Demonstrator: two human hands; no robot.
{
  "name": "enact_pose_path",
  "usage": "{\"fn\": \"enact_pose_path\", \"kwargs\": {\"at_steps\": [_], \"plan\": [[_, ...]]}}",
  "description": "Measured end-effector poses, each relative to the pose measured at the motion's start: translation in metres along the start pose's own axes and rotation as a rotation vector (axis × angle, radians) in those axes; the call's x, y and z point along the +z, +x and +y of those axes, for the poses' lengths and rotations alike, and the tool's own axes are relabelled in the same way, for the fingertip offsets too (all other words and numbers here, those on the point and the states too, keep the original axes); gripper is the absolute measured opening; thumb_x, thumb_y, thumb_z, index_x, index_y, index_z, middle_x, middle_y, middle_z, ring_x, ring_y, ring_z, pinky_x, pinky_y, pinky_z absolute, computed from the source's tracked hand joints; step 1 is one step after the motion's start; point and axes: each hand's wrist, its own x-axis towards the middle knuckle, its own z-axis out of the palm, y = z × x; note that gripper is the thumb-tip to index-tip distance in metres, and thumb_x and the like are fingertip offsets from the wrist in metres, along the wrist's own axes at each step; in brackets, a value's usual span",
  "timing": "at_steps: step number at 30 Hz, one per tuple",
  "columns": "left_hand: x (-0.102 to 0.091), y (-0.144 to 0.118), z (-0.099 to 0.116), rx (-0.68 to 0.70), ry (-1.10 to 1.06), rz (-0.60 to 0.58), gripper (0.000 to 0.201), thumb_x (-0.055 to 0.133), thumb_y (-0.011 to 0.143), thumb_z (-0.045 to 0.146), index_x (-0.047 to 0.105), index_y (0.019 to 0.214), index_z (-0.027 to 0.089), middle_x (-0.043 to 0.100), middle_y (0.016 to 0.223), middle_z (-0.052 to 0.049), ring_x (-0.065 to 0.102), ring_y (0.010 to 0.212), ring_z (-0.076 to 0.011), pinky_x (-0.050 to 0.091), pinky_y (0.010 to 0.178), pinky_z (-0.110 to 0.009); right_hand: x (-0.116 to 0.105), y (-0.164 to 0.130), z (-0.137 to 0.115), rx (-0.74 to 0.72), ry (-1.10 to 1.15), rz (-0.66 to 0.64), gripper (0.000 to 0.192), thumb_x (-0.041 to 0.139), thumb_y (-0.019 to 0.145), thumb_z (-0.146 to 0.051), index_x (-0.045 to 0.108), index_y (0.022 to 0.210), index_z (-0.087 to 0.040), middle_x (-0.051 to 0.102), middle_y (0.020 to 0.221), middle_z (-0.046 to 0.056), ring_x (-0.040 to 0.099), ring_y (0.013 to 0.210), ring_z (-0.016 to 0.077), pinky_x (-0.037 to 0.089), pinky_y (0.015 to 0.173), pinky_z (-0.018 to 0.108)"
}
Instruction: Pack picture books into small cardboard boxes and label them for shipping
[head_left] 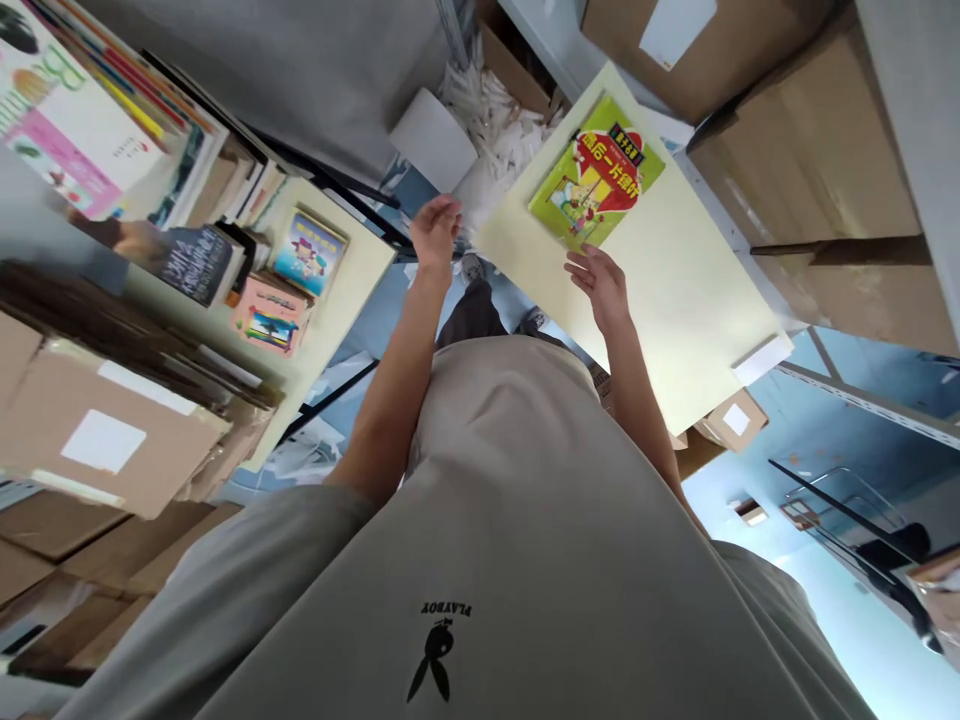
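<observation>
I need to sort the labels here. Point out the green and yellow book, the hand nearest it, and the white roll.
green and yellow paperback book (597, 172): head view, middle of cover.
right hand (602, 285): head view, back of hand.
white paper roll (433, 138): head view, flat end face.

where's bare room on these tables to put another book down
The right pale table is mostly bare from the green book down to the white block; the right hand touches the book's near edge. The left table is crowded with book stacks, bare only along its edge.

Both bare arms extend forward; the left hand (435, 232) loosely curled, the right hand (602, 285) open, fingers (579, 265) spread.
</observation>
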Motion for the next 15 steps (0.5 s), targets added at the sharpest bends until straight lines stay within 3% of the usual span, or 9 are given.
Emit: {"fn": "enact_pose_path", "kwargs": {"at_steps": [4, 8, 12, 15], "plan": [[-0.012, 0.038, 0.010, -0.099, -0.013, 0.004, 0.019, 0.087, 0.100, 0.010, 0.079, 0.107, 0.025, 0.087, 0.112, -0.004, 0.080, 0.125, -0.0231, 0.063, 0.111, -0.034, 0.058, 0.013, -0.024, 0.049, -0.050, -0.018, 0.069, 0.079, 0.099, -0.088, 0.079, 0.139, -0.032, 0.086, 0.151, 0.009, 0.082, 0.143, 0.0258, 0.062, 0.126, 0.046], [-0.026, 0.086, 0.022, -0.180, 0.041, 0.013, 0.016, 0.078, 0.102, 0.007, 0.080, 0.109, 0.022, 0.088, 0.112, -0.006, 0.082, 0.114, -0.0193, 0.064, 0.111, -0.033, 0.122, 0.038, -0.039, 0.081, -0.055, -0.068, 0.070, 0.084, 0.094, -0.089, 0.080, 0.136, -0.033, 0.088, 0.147, 0.009, 0.083, 0.141, 0.0261, 0.063, 0.125, 0.045], [-0.034, 0.133, 0.018, -0.244, 0.045, 0.004, 0.017, 0.086, 0.096, 0.007, 0.080, 0.105, 0.021, 0.088, 0.109, -0.007, 0.083, 0.105, -0.0189, 0.064, 0.103, -0.031, 0.178, 0.088, -0.047, 0.097, -0.069, -0.097, 0.067, 0.084, 0.095, -0.087, 0.079, 0.134, -0.032, 0.087, 0.148, 0.009, 0.083, 0.141, 0.0271, 0.062, 0.128, 0.048], [-0.033, 0.157, 0.004, -0.286, 0.045, -0.007, 0.016, 0.085, 0.097, 0.011, 0.081, 0.108, 0.022, 0.089, 0.107, -0.006, 0.083, 0.103, -0.0180, 0.065, 0.101, -0.029, 0.208, 0.138, -0.052, 0.082, -0.114, -0.060, 0.067, 0.080, 0.100, -0.085, 0.077, 0.140, -0.031, 0.084, 0.153, 0.010, 0.079, 0.146, 0.0272, 0.061, 0.130, 0.048]]}}
